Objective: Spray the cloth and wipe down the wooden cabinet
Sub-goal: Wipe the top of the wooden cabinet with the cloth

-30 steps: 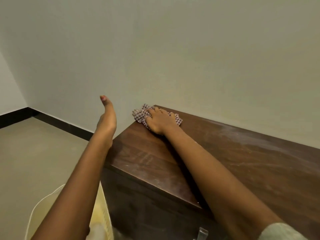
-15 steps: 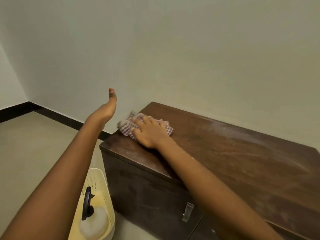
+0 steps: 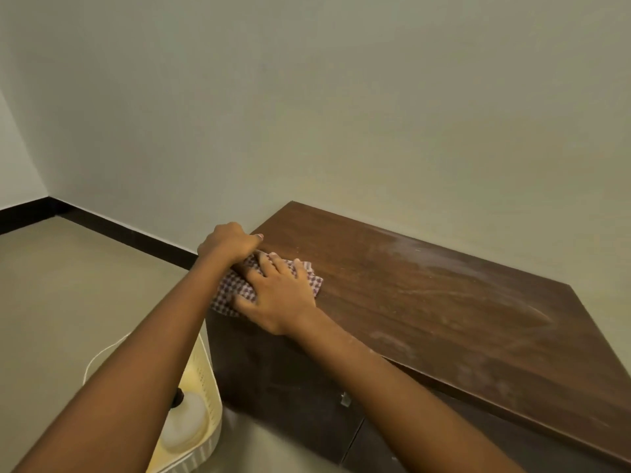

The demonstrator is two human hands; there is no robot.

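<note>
1. Our right hand (image 3: 276, 302) presses flat, fingers spread, on a red-and-white checked cloth (image 3: 235, 291) at the near left corner of the dark brown wooden cabinet (image 3: 444, 302).
2. Our left hand (image 3: 227, 243) is curled at that corner just beside the cloth; we cannot tell whether its grip pinches the fabric.
3. Pale dusty streaks cover the cabinet top to the right.
4. A cream perforated plastic basket (image 3: 205, 377) stands on the floor by the cabinet, holding a white bottle (image 3: 186, 416).

Two hands (image 3: 280, 295), one cloth (image 3: 235, 290), one cabinet (image 3: 426, 302).
</note>
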